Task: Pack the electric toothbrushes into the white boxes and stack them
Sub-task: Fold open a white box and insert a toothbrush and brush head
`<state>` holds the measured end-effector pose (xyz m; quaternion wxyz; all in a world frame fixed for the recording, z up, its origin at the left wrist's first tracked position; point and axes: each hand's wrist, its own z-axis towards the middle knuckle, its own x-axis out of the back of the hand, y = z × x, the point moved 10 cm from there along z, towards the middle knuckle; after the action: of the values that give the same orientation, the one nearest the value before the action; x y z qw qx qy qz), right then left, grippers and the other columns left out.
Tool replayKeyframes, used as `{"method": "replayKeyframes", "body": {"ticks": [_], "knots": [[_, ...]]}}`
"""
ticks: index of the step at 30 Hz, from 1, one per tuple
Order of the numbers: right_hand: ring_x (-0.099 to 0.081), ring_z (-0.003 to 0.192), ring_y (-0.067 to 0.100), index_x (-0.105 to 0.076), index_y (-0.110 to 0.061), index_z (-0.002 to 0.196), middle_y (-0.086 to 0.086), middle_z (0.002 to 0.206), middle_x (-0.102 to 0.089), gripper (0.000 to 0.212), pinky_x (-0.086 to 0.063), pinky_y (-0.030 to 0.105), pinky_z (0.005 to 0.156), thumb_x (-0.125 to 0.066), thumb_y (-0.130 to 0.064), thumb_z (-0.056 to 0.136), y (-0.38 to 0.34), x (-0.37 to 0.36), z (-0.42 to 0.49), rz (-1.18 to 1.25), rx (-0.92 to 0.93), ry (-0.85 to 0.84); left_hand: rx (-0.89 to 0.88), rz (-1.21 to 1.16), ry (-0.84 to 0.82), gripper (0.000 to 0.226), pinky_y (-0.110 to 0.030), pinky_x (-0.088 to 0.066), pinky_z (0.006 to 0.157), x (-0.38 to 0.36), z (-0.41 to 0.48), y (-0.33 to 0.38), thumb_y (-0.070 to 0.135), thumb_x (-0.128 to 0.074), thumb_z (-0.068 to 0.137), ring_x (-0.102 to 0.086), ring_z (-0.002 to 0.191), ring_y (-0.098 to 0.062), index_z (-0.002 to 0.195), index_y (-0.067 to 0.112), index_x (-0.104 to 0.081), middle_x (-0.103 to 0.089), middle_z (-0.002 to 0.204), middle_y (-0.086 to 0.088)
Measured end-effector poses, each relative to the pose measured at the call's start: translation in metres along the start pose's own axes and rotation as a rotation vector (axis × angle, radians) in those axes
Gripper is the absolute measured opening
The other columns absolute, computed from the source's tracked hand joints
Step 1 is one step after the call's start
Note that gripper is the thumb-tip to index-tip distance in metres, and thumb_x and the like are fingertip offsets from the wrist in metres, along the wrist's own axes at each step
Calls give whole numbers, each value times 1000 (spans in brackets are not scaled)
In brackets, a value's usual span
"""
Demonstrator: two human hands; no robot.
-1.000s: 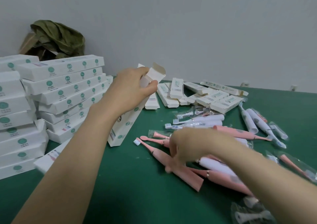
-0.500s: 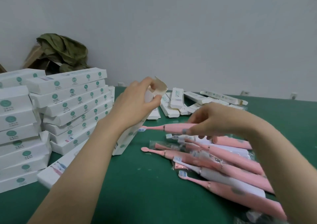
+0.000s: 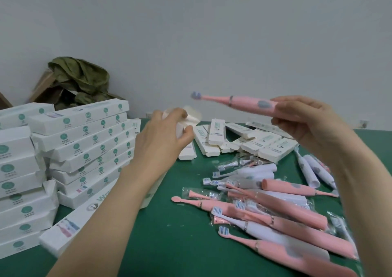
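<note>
My right hand (image 3: 314, 128) has lifted a pink toothbrush (image 3: 244, 105) off the heap since half a second ago. It now sits in the air above the far middle of the green table (image 3: 169, 245), brush head pointing left, its handle end pinched between thumb and curled fingers. Along the table's left edge stands a tall stack of closed white boxes (image 3: 84, 141). Toward the near right corner lies the heap of pink and white toothbrushes (image 3: 275, 217), some in clear wrappers. Against the far edge is a scatter of loose boxes (image 3: 265, 141). My left hand (image 3: 161, 139) is still wrapped around the top of an open box (image 3: 192, 116), flaps spread, just left of the raised brush head and apart from it. My forearm hides most of that box.
</note>
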<state>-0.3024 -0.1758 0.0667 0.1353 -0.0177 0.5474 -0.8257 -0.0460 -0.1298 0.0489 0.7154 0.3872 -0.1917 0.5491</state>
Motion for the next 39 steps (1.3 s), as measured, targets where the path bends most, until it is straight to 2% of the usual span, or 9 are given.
{"method": "replayKeyframes", "body": {"ticks": [5,9,14,19,23,28,34,37,39], "knots": [[-60,53,12,-67,-3,77,4,62,-66,6,-49,15,52,-64,1,80,14,-7,1,-228,-81,-28,-29,-43,-71,32,-28,-31,57,-14,-1,1,48,-48,86,-48,80,-13,113,31,-51,-47,103,9],[-63,54,14,-59,-2,84,8,66,-66,11,-54,18,55,-68,1,78,17,-22,5,-280,-123,-81,-113,-107,-227,40,-30,-39,66,-34,-9,21,58,-48,76,-51,88,-10,105,31,-46,-51,106,14],[-69,66,21,-53,-3,106,15,85,-70,42,-58,46,76,-78,-17,75,14,-43,11,-355,-36,36,-154,-133,-272,37,-30,-40,66,-45,-15,37,59,-52,76,-50,84,1,102,33,-48,-52,96,18],[-63,63,14,-43,-19,104,2,83,-67,42,-50,27,61,-75,-17,77,9,-64,-3,-443,209,144,-140,-144,-195,45,-28,-35,60,-36,-10,32,56,-60,70,-48,79,-2,104,30,-47,-52,93,15],[-48,64,-7,-68,-16,98,-9,89,-55,16,-36,5,65,-70,-24,84,24,-94,-15,-681,333,28,-105,-202,-117,45,-27,-34,71,-26,-8,26,46,-61,76,-48,91,-9,114,24,-52,-54,103,13],[-47,60,-2,-65,-12,100,-15,74,-52,16,-32,13,57,-51,-12,93,47,-74,-11,-658,225,198,-69,-182,-94,49,-24,-30,76,-16,-2,12,37,-64,79,-43,95,-8,123,19,-52,-50,107,12],[-58,99,26,-67,-4,101,12,103,-64,16,-48,31,83,-55,-9,91,145,-130,-35,-1444,-4,-621,-26,-244,-1,49,-15,-27,70,5,3,4,35,-66,80,-44,92,-7,125,20,-53,-50,108,14],[-46,91,27,-55,-3,77,15,83,-48,41,-36,30,71,-48,-38,97,155,-133,-39,-1571,-13,-651,-32,-220,-30,49,-17,-27,71,3,2,4,34,-67,80,-44,92,-8,125,20,-53,-49,107,13],[-44,97,28,-59,-2,82,15,86,-46,49,-34,31,74,-43,-46,98,156,-134,-39,-1582,-7,-640,-29,-214,-66,50,-21,-30,73,-1,2,3,35,-66,79,-45,92,-10,124,20,-52,-50,106,11]]}}
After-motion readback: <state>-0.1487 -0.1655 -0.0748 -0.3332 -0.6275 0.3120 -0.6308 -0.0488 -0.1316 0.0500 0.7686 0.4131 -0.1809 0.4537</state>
